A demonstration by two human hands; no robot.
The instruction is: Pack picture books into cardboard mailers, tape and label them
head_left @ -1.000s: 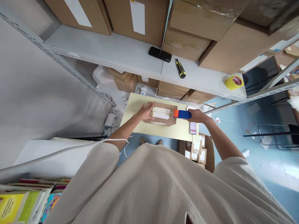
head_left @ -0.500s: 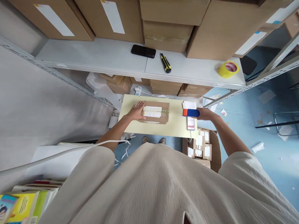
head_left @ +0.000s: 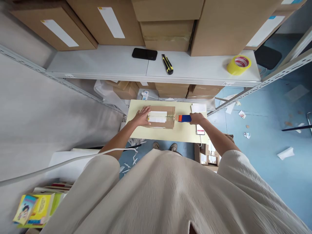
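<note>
A taped cardboard box (head_left: pixel 169 123) with white labels lies on the pale yellow table (head_left: pixel 136 131). Spread over the box's left end is my left hand (head_left: pixel 141 117), resting on it with thumb and fingers apart. My right hand (head_left: pixel 197 118) is wrapped around a blue-and-orange tool that looks like a tape dispenser (head_left: pixel 184 118). Its orange end points left and sits close to the box's right end. I cannot tell whether the two touch. Below my right wrist is a phone (head_left: pixel 200 130) with a lit screen and a cable, and beyond it lie white papers (head_left: pixel 198 107).
On the grey shelf (head_left: pixel 97 65) ahead are a black phone (head_left: pixel 144 54), a yellow box cutter (head_left: pixel 167 64), a yellow tape roll (head_left: pixel 239 65) and large cartons (head_left: pixel 168 32). An open carton (head_left: pixel 197 152) of small boxes stands below the table's right side. Books (head_left: pixel 36 208) lie at lower left.
My right hand has moved left with the blue-and-orange tape dispenser, from above the phone to beside the box's right end. My left hand stays on the box. The camera view has shifted slightly.
</note>
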